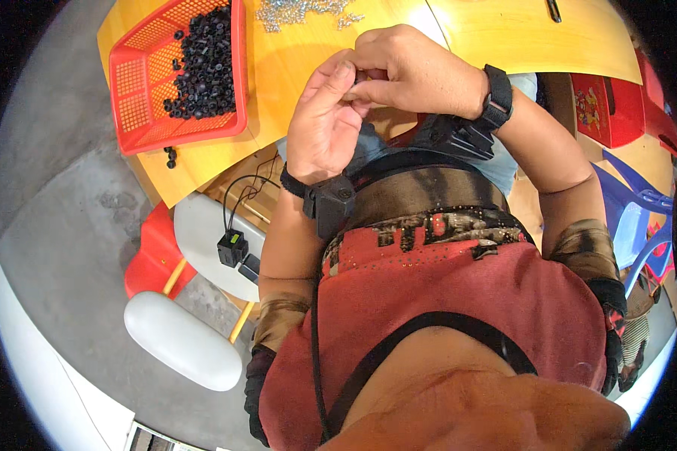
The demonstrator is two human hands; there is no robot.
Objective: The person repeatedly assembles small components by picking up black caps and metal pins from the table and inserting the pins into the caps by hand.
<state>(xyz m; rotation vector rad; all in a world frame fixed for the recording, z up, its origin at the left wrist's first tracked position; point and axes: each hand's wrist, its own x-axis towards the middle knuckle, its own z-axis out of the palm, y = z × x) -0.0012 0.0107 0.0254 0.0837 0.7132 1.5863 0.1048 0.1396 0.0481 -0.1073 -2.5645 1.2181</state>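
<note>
My left hand (326, 124) and my right hand (417, 69) meet in front of me at the near edge of the yellow table (274, 90). Both hands are closed, thumbs and fingertips pinched together. Something small and dark shows between the fingers, mostly covered, so its kind cannot be made out. To the left of my hands stands a red plastic basket (118, 94) with a pile of small black round parts (207, 68) heaped along its right side. Just beyond my hands lies a scatter of small shiny metal pieces (301, 11).
Two loose black parts (171, 158) lie by the basket's near corner. A white chair (184, 340) with yellow legs stands at the left, a black box with cables (233, 248) on another white seat. A blue plastic chair (628, 214) and a red box (605, 109) are at the right.
</note>
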